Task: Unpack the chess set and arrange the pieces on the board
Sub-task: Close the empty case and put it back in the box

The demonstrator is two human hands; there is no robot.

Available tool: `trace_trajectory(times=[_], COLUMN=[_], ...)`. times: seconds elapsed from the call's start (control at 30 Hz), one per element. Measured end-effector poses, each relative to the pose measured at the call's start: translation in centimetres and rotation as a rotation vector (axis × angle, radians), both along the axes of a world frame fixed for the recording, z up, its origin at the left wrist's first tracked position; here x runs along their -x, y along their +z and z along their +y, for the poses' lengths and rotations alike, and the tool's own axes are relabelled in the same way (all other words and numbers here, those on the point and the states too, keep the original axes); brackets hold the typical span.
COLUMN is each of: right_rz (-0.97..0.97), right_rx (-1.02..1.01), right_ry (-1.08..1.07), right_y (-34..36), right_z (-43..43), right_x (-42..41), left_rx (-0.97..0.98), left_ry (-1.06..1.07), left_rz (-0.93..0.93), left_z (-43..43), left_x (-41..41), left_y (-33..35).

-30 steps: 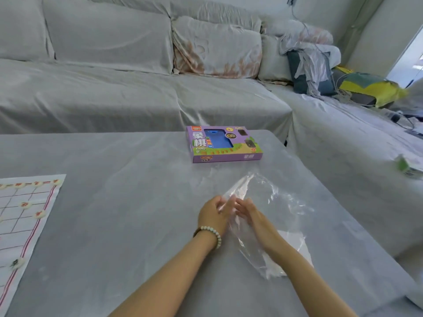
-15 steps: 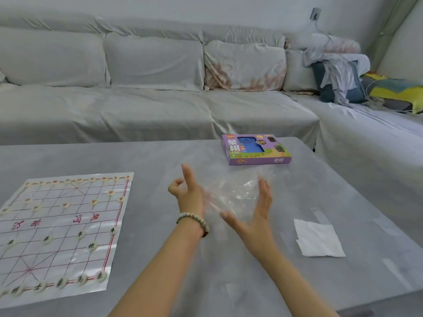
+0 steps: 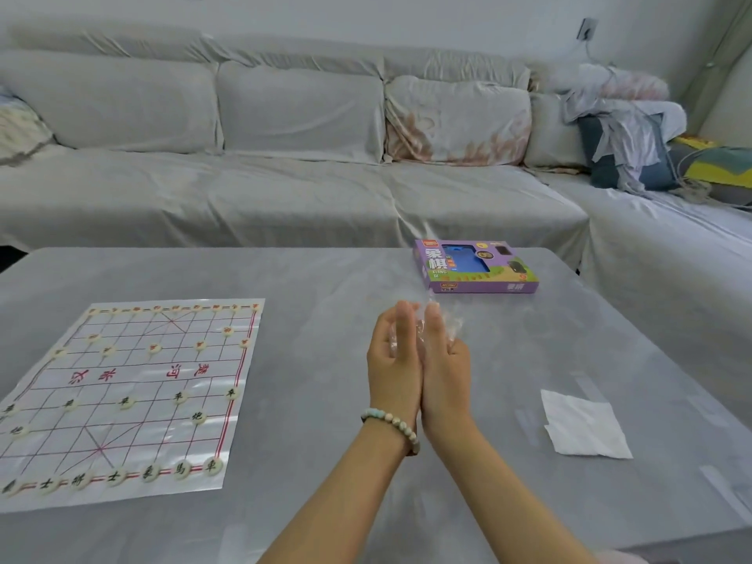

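We are pressing the left hand (image 3: pixel 392 360) and right hand (image 3: pixel 445 368) flat together, palm to palm and fingers straight, above the middle of the grey tabletop (image 3: pixel 309 400). We are squashing the crumpled clear plastic bag (image 3: pixel 452 324) between them, and only a bit of film is poking out by the fingertips. The thin white paper chess board with red lines (image 3: pixel 142 425) is lying flat by the left edge of the tabletop. The small round cream chess pieces (image 3: pixel 212 465) are sitting on its line crossings, so setup is looking about done. The purple cardboard chess box (image 3: pixel 476 266) is sitting closed near the far right corner, and a white square paper sheet (image 3: pixel 584 429) is lying near the right edge. Risks: the film is springy and slick, so it is likely puffing back open or slipping out once we are easing the palms apart. It is light enough to drift onto the board and nudge pieces. The board is only thin paper, so a left forearm sweeping left is likely dragging it and scattering whole rows. We cannot tell whether a piece is hiding inside the bag, so binning it unchecked is risking a lost piece.
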State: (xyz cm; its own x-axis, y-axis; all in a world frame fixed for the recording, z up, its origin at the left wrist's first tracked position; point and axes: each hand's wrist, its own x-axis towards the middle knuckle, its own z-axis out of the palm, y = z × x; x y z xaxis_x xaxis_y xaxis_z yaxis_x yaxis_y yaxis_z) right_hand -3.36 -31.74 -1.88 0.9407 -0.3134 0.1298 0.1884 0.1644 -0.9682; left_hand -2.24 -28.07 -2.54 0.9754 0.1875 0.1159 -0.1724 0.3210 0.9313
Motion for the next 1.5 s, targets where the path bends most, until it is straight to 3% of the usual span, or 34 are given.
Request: trace_trajectory(times=[0.13,0.2,0.27,0.33,0.4,0.47,0.57,0.67,0.77,0.9,0.97,1.1,1.17,1.23,1.3,1.5], right_rz=[-0.112,-0.311,-0.440,-0.467,-0.419,-0.256,-0.033,0.079,0.162,0.188,0.272,0.536,0.694,0.589,0.450,0.317], right_rx=[0.191,0.416,0.647,0.684,0.519,0.220,-0.046,-0.076,-0.129,0.045,0.172,0.874,0.980,1.124,1.085,0.718], right_ry=[-0.193,-0.256,-0.142,-0.017,-0.004,-0.019,0.049,0.138,0.200,0.374,0.259,-0.084,-0.163,-0.204,-0.262,-0.342], right_y=[-0.3,-0.8,-1.4,-1.9,-1.6,-1.1,-0.7,-1.5,-2.9,-3.7,-4.0,-8.2,-11.3,-13.8,-14.4,-12.0], right_z=[-0.7,-1.3,-1.6,-1.7,-1.7,-2.1,-3.2,-3.6,-4.1,-7.5,-10.7,-18.8,-21.6,-22.9,-22.8,-21.3], right_x=[-0.5,-0.5,-0.4,-0.3,-0.2,-0.5,-0.9,-0.6,-0.5,0.2,0.7,1.5,2.1,2.7,3.1,3.0], left_rx=[0.069,0.143,0.228,0.262,0.201,0.199,0.076,-0.072,-0.086,-0.040,-0.036,-0.071,-0.102,-0.129,-0.140,-0.196], left_ry=[0.052,0.097,0.099,-0.018,-0.110,-0.191,-0.166,-0.082,0.092,0.124,0.063,-0.026,-0.029,-0.034,-0.046,-0.061], left_rz=[0.106,0.170,0.200,0.177,0.149,0.093,0.012,-0.063,0.045,0.280,0.374,0.446,0.453,0.452,0.458,0.486], left_z=[-0.4,-0.2,0.2,0.5,0.1,-0.8,-2.5,-3.8,-4.2,-4.5,-5.2,-6.6,-7.2,-7.7,-8.0,-8.5], left_x=[-0.6,-1.5,-2.5,-3.3,-2.4,-1.3,-0.2,-0.8,-2.2,-4.0,-4.1,-3.5,-2.9,-2.5,-2.3,-2.6], left_y=[0.3,0.1,-0.1,-0.4,0.1,0.3,-0.3,-0.9,-1.2,-2.4,-3.3,-5.0,-6.0,-6.8,-7.5,-8.6])
